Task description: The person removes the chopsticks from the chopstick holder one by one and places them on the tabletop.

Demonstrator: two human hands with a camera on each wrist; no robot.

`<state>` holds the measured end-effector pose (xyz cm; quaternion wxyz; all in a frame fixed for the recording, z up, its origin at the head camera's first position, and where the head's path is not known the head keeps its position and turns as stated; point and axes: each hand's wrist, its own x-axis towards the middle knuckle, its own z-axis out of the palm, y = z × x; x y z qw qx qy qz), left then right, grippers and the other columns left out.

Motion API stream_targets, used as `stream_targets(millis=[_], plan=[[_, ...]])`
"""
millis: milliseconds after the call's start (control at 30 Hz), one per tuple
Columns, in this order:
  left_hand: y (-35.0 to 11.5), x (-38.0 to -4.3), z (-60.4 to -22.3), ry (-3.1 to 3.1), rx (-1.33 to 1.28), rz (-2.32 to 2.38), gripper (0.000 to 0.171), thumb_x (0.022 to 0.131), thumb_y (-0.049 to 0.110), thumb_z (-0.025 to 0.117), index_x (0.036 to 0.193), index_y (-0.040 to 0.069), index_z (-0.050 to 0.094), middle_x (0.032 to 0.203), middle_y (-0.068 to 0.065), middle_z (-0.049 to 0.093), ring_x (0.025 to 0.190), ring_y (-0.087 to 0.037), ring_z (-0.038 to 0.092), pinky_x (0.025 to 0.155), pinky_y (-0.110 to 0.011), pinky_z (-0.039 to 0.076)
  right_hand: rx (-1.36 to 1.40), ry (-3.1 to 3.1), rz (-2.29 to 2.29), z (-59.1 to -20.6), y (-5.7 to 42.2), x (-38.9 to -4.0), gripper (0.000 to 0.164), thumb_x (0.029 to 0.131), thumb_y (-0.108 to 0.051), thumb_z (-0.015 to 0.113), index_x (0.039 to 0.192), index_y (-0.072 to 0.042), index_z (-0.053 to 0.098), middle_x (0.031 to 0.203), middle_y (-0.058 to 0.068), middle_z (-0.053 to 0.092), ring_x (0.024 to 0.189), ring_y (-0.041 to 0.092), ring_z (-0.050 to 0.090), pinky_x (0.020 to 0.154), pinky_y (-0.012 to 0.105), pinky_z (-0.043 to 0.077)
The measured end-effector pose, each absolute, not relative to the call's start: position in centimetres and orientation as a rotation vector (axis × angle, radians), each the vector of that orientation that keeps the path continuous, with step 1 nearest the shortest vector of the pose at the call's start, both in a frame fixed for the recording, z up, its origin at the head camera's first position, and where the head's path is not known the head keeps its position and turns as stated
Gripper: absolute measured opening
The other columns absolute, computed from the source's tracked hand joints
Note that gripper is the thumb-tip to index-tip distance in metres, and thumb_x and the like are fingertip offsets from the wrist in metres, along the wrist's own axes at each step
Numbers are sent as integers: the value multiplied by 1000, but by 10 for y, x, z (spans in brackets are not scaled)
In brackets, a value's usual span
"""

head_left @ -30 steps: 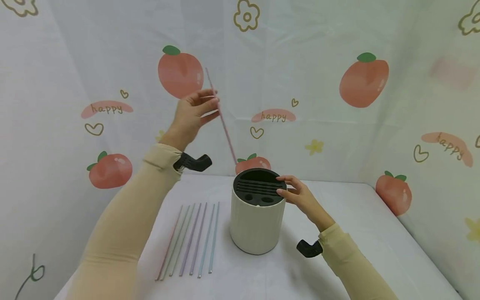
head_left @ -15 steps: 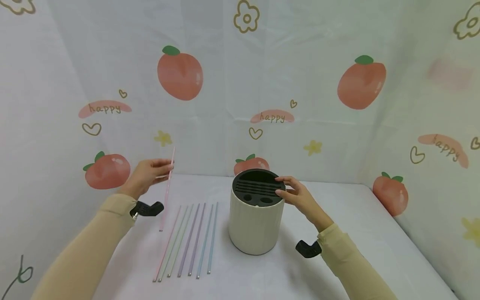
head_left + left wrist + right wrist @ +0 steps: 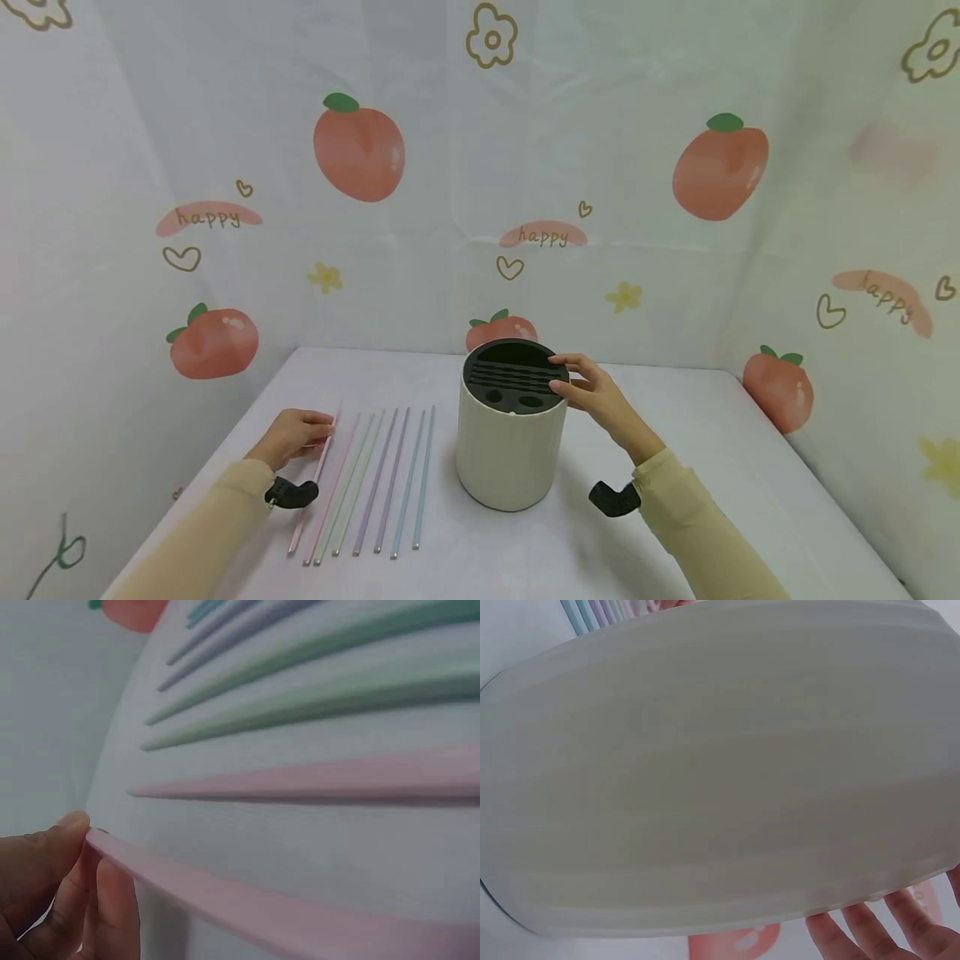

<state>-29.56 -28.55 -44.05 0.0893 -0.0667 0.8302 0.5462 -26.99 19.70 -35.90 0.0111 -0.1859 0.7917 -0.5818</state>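
My left hand (image 3: 295,435) pinches a pink chopstick (image 3: 225,896) by its thin far end, low over the table at the left of the row. Beside it lies a second pink chopstick (image 3: 331,492); then come green chopsticks (image 3: 357,492), purple chopsticks (image 3: 377,483) and blue chopsticks (image 3: 408,483), roughly side by side. Right of them stands a cream cylindrical utensil holder (image 3: 510,458) with a black slotted top (image 3: 513,377). My right hand (image 3: 607,404) rests its thumb and a finger on the top's right rim, while other fingertips touch the outer wall in the right wrist view.
A white-covered table (image 3: 720,483) carries everything. Behind and beside it hangs a white backdrop (image 3: 450,125) printed with fruit, flowers and hearts.
My left hand has brought the pink chopstick from high beside the holder leftward and down to the table, left of the row. The right hand stays on the utensil holder.
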Motion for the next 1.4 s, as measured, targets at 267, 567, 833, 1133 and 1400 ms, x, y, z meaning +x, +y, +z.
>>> stream_targets(millis=[267, 567, 833, 1133, 1400], plan=[[-283, -293, -456, 2496, -229, 1607, 30, 88, 0, 66, 111, -17, 58, 78, -1, 64, 64, -9, 58, 58, -21, 56, -576, 2477, -1801, -359, 197, -271, 47, 95, -24, 62, 137, -11, 47, 142, 19, 42, 122, 31, 54, 100, 50, 48], [-276, -293, -453, 2569, -249, 1521, 28, 83, 1, 71, 106, -14, 61, 78, -5, 64, 62, -8, 59, 58, -22, 56, -570, 2465, -1814, -358, 197, -269, 46, 94, -25, 62, 137, -14, 48, 144, 18, 41, 122, 32, 54, 100, 51, 48], [-272, -290, -451, 2614, -263, 1462, 29, 81, -1, 72, 105, -12, 61, 75, -5, 65, 61, -9, 60, 57, -23, 55, -591, 2464, -1814, -357, 196, -269, 46, 95, -24, 61, 137, -13, 48, 144, 18, 42, 121, 33, 54, 100, 51, 48], [-274, -289, -450, 2631, -263, 1421, 29, 82, 0, 72, 105, -11, 61, 78, -8, 66, 61, -11, 60, 57, -23, 56, -578, 2462, -1806, -357, 195, -268, 45, 95, -24, 61, 138, -14, 47, 144, 17, 41, 122, 34, 53, 101, 52, 47], [-275, -291, -448, 2602, -263, 1441, 31, 81, 2, 74, 105, -12, 61, 77, -7, 65, 61, -10, 60, 58, -23, 56, -592, 2503, -1764, -358, 199, -271, 45, 97, -24, 60, 138, -11, 47, 145, 20, 40, 123, 36, 52, 101, 54, 47]])
